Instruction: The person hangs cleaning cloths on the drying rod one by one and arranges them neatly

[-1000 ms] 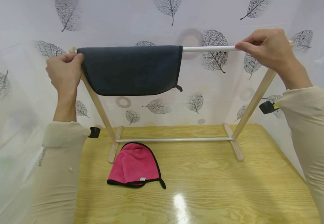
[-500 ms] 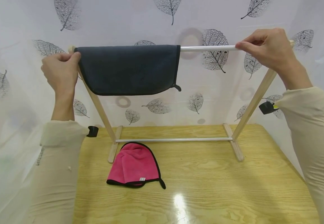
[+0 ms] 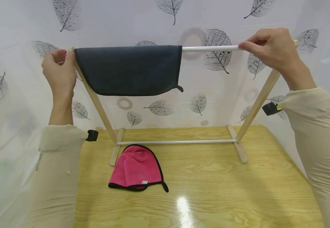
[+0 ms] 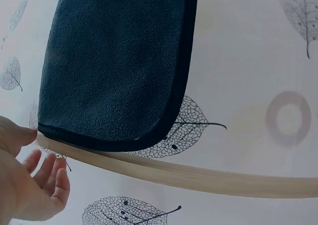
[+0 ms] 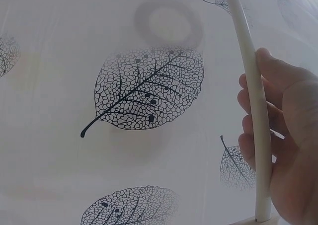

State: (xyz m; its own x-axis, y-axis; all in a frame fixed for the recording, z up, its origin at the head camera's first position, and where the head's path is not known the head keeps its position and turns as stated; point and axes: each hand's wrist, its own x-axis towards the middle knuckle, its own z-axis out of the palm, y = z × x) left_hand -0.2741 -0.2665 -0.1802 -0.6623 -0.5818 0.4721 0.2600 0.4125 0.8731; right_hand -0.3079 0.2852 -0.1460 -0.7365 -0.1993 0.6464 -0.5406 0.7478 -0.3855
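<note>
While the right hand (image 3: 276, 52) pinches the white rod (image 3: 210, 48), the left hand (image 3: 58, 71) is loose, thumb right at the dark cloth (image 3: 130, 71)'s corner. It's draped over the rod's left end, probably light and floppy, so I'd grab the black trim (image 4: 187, 61). Navy-gray, fleecy-looking, little hanging loop (image 3: 179, 88).

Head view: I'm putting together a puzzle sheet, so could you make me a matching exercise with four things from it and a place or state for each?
1. dark cloth
2. pink cloth
3. right hand
4. bottom bar

A. lying on the table
B. running low between the wooden posts
C. draped over the top bar
D. holding the top bar

Pairs: 1-C, 2-A, 3-D, 4-B
</note>
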